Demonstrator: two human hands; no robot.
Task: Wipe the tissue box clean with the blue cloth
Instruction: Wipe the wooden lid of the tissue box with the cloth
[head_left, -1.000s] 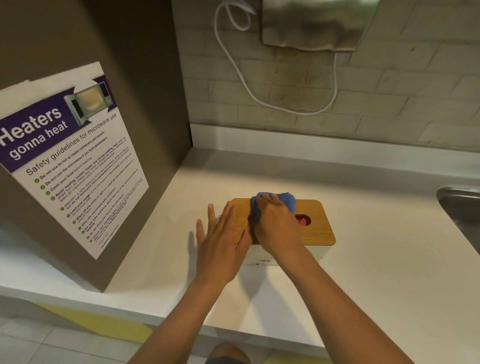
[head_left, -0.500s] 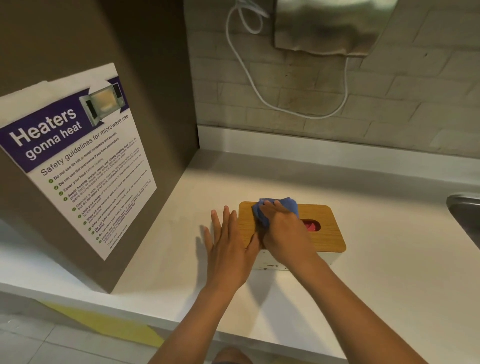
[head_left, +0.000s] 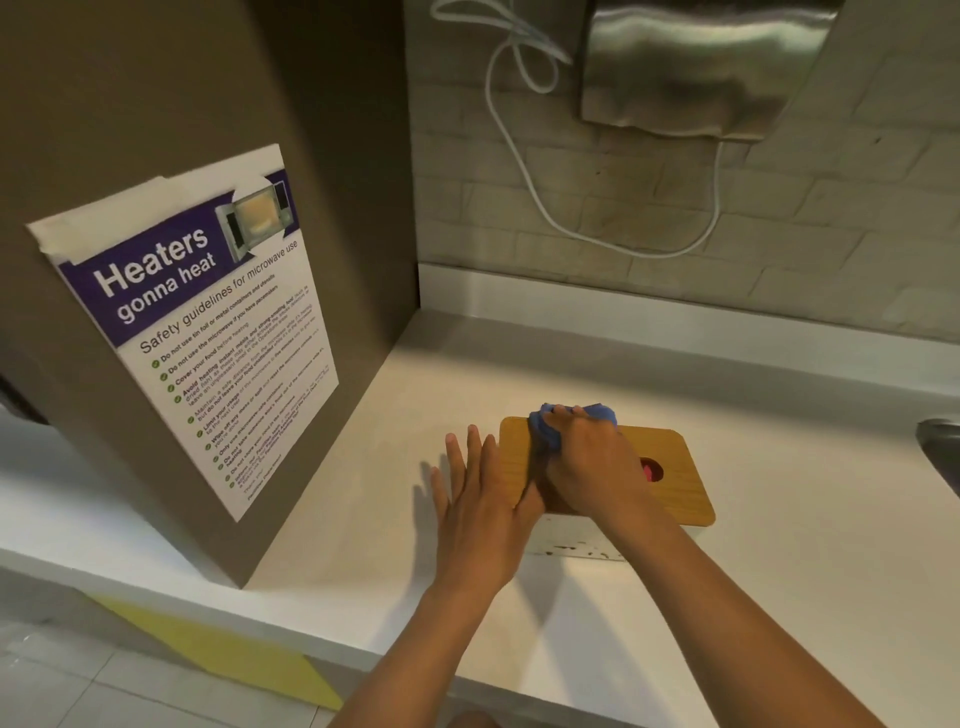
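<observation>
A tissue box (head_left: 680, 488) with a wooden lid and white sides stands on the white counter (head_left: 805, 571). Red tissue shows in the lid's oval slot. My right hand (head_left: 592, 462) grips a bunched blue cloth (head_left: 545, 428) and presses it on the lid's far left part. Only the cloth's far and left edges show past my fingers. My left hand (head_left: 483, 509) lies flat with straight fingers against the box's left end, its thumb under my right wrist.
A brown cabinet side (head_left: 156, 130) with a microwave safety poster (head_left: 202, 322) stands at the left. A steel dispenser (head_left: 696, 67) and a white cable (head_left: 524, 156) hang on the brick wall. A sink rim (head_left: 940, 447) shows at the right edge.
My right hand has slid the cloth a little toward the lid's far left corner. My left hand stays flat against the box's left end. The camera has shifted.
</observation>
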